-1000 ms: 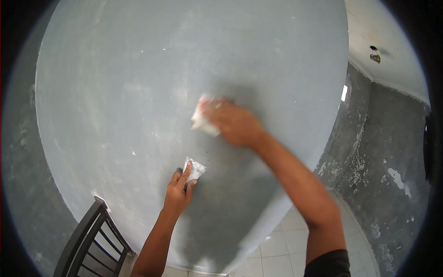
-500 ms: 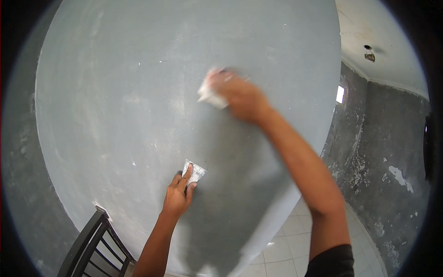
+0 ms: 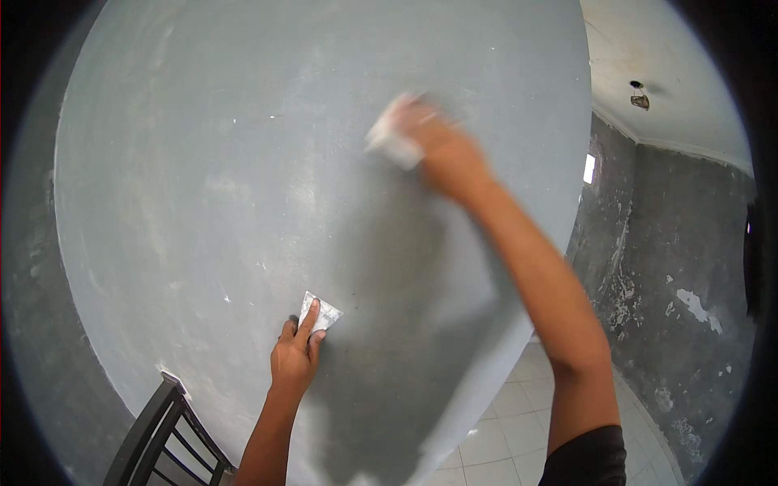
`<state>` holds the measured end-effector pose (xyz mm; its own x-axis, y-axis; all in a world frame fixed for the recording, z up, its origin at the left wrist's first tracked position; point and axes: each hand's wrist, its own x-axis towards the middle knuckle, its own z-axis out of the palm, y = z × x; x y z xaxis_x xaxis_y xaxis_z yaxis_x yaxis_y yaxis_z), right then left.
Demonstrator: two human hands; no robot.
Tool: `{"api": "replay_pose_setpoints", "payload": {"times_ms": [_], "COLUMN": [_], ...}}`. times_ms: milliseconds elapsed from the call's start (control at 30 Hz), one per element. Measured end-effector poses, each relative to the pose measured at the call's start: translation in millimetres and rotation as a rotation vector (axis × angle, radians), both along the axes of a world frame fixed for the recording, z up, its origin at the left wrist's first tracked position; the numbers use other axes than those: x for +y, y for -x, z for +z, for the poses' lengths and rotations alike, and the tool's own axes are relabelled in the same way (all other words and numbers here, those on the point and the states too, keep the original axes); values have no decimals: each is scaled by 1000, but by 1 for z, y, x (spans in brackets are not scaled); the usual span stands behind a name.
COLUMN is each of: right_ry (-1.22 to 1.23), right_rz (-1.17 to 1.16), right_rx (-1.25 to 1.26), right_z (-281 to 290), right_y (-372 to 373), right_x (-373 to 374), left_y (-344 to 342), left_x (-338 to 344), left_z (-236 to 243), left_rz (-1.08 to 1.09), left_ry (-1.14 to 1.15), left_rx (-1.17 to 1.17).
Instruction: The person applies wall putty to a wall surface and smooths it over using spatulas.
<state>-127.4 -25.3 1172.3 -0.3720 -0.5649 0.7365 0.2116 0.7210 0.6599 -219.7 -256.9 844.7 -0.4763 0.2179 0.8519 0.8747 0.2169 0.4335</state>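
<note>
A grey wall [image 3: 203, 202] fills most of the head view, with pale patches and small white specks on it. My right hand [image 3: 442, 146] is raised on its upper part, closed around a whitish piece [image 3: 393, 136]; motion smears both, so I cannot tell whether the piece is cloth or sandpaper. Lower and to the left, my left hand [image 3: 296, 352] grips a small putty scraper [image 3: 324, 317] with a whitish, smeared flat blade. One finger lies along that blade, which is close to the wall; contact is unclear.
A dark slatted railing [image 3: 150, 429] meets the wall at lower left. On the right are light floor tiles [image 3: 494, 429] and a rough dark wall [image 3: 681, 243] with peeling spots. A fixture [image 3: 639, 100] hangs from the ceiling at upper right.
My right hand has moved up and to the right across the wall with the whitish piece. The left hand and scraper have shifted slightly left; the view itself has moved a little.
</note>
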Motion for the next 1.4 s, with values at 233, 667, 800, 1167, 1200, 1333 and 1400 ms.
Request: {"api": "replay_pose_setpoints", "payload": {"times_ms": [233, 667, 800, 1167, 1200, 1333, 1400], "right_ry": [239, 434, 49, 463, -41, 59, -164], "right_rz": [-228, -173, -87, -51, -83, 142, 78], "right_rx": [698, 533, 449, 530, 622, -177, -469], "right_z": [136, 133, 61, 87, 65, -60, -56], "right_y": [-96, -83, 24, -25, 9, 89, 82], "right_x": [78, 32, -18, -1, 2, -83, -79], "left_y": [-6, -6, -1, 12, 11, 14, 15], "left_x": [21, 9, -6, 4, 9, -11, -22], "left_z": [3, 16, 6, 1, 1, -12, -9], "left_rz": [17, -148, -122, -237, -254, -136, -119], "left_ry": [96, 64, 28, 15, -36, -76, -15], "left_rx": [39, -21, -17, -88, -63, -90, -118]}}
